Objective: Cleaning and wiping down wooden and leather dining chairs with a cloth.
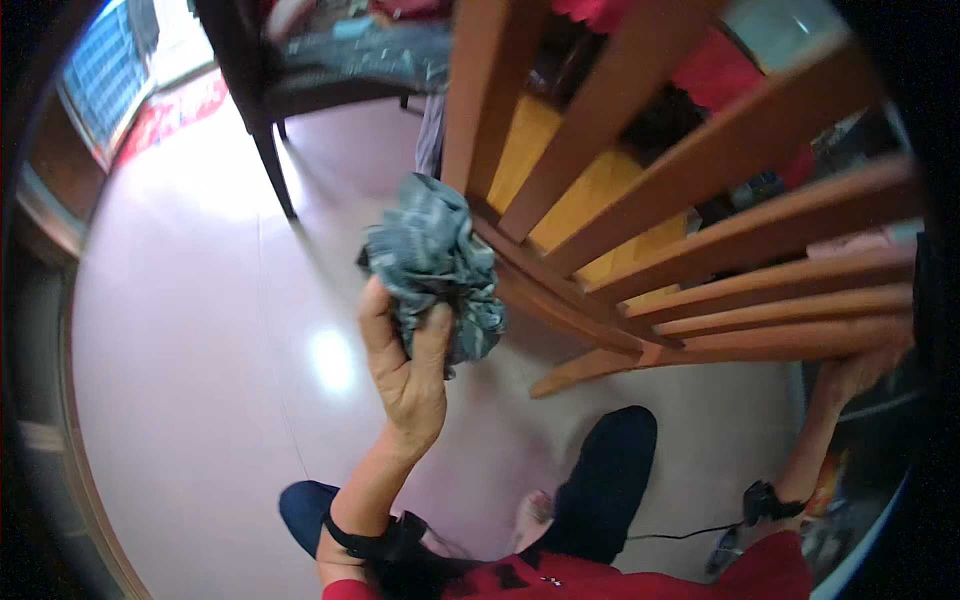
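My left hand [408, 375] is closed around a crumpled grey-green cloth [435, 250], bunched up in front of my fingers. The cloth is beside the lower part of a brown wooden chair's slatted back [690, 130]; whether it touches the wood I cannot tell. At the right rim, my right hand [862, 368] grips the outer post of that chair's back near its top, its fingertips partly hidden in the dark edge. The chair stands tilted across the view, with a yellowish-brown seat [590, 190] showing between the slats.
A dark chair [262, 105] with a cloth-covered seat stands at the far left. A red patterned mat [175, 118] lies near the bright doorway. Pale glossy tiles [190, 330] cover the floor. A thin black cable [685, 533] runs by my right arm, and dark furniture lines the left rim.
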`<state>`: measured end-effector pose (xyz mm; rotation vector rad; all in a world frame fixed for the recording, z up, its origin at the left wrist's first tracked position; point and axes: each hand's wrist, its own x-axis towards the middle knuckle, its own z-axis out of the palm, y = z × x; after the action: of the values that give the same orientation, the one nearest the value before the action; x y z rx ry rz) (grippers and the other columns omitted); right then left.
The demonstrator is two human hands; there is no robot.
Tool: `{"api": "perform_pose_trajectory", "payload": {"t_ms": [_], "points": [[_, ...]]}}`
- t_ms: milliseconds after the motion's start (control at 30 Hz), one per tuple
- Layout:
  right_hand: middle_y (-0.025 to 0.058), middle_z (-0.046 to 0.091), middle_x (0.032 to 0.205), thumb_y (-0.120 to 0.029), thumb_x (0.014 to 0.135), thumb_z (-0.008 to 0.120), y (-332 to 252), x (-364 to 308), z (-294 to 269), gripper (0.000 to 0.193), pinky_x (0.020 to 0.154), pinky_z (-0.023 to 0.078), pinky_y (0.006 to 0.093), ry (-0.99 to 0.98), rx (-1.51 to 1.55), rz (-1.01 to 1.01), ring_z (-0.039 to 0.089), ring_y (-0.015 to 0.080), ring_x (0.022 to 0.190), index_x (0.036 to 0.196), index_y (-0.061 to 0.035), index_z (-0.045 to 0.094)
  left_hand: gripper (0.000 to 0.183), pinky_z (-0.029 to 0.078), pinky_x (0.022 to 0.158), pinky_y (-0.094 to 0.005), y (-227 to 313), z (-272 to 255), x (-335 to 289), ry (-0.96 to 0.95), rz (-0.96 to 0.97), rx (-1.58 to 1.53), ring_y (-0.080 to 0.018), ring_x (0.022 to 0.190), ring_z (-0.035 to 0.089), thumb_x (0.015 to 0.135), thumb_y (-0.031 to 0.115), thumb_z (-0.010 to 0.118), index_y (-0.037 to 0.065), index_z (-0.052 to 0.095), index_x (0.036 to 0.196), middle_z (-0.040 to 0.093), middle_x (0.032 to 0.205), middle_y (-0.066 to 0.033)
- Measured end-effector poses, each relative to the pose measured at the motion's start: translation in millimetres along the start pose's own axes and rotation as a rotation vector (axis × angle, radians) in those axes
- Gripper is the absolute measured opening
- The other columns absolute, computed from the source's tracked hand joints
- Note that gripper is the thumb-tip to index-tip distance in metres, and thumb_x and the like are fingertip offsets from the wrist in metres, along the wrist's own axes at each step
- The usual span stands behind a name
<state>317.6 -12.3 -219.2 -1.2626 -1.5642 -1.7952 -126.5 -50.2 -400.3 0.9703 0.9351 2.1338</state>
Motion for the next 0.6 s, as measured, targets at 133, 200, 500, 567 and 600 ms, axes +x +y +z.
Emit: {"api": "perform_pose_trajectory", "payload": {"t_ms": [133, 200, 500, 567, 600], "points": [[0.0114, 0.036, 0.137, -0.059, 0.091, 0.039, -49.0, -2.6, 6.9, 0.075, 0.106, 0.031, 0.0385, 0.088, 1.100, 0.847, 0.037, 0.0243, 0.125, 0.141, -0.0045, 0.025, 0.035, 0.036, 0.095, -0.0296, 21.0, 22.7, 20.5, -0.085, 0.235, -0.120, -0.0147, 0.108, 0.047, 0.089, 0.001, 0.056, 0.003, 0.047, 0.123, 0.050, 0.117, -0.0061], [0.0126, 0.053, 0.107, -0.059, 0.091, 0.040, -74.4, 9.2, -2.9, 0.070, 0.082, 0.049, 0.0370, 0.070, 1.480, 0.894, 0.057, 0.0240, 0.094, 0.129, -0.0016, 0.036, 0.034, 0.036, 0.095, -0.0307, 34.4, 35.8, 32.9, -0.128, 0.370, 0.043, -0.0173, 0.109, 0.048, 0.087, -0.001, 0.056, 0.003, 0.050, 0.120, 0.051, 0.117, -0.0083], [0.0066, 0.056, 0.078, -0.055, 0.089, 0.051, -100.6, 59.3, -37.8, 0.050, 0.060, 0.049, 0.0253, 0.048, 1.765, 1.059, 0.057, 0.0122, 0.065, 0.094, -0.0047, 0.052, 0.043, 0.037, 0.097, -0.0399, 89.5, 116.4, 116.7, 0.000, 1.038, 0.639, -0.0363, 0.114, 0.047, 0.077, -0.005, 0.058, 0.004, 0.054, 0.119, 0.048, 0.121, -0.0178], [0.0062, 0.057, 0.078, -0.052, 0.090, 0.051, -100.6, 60.4, -32.2, 0.048, 0.060, 0.048, 0.0254, 0.057, 1.794, 1.040, 0.057, 0.0113, 0.064, 0.098, -0.0046, 0.050, 0.043, 0.037, 0.097, -0.0407, 69.6, 111.2, 114.1, 0.024, 1.004, 0.666, -0.0365, 0.114, 0.047, 0.075, -0.005, 0.059, 0.004, 0.055, 0.118, 0.049, 0.121, -0.0179], [0.0062, 0.057, 0.078, -0.052, 0.090, 0.051, -101.7, 61.2, -31.6, 0.048, 0.060, 0.048, 0.0254, 0.056, 1.799, 1.046, 0.057, 0.0113, 0.064, 0.098, -0.0046, 0.050, 0.039, 0.039, 0.094, -0.0399, 56.0, 104.6, 110.8, 0.018, 1.062, 0.753, -0.0356, 0.109, 0.050, 0.076, -0.006, 0.057, 0.002, 0.055, 0.114, 0.051, 0.117, -0.0185]]}}
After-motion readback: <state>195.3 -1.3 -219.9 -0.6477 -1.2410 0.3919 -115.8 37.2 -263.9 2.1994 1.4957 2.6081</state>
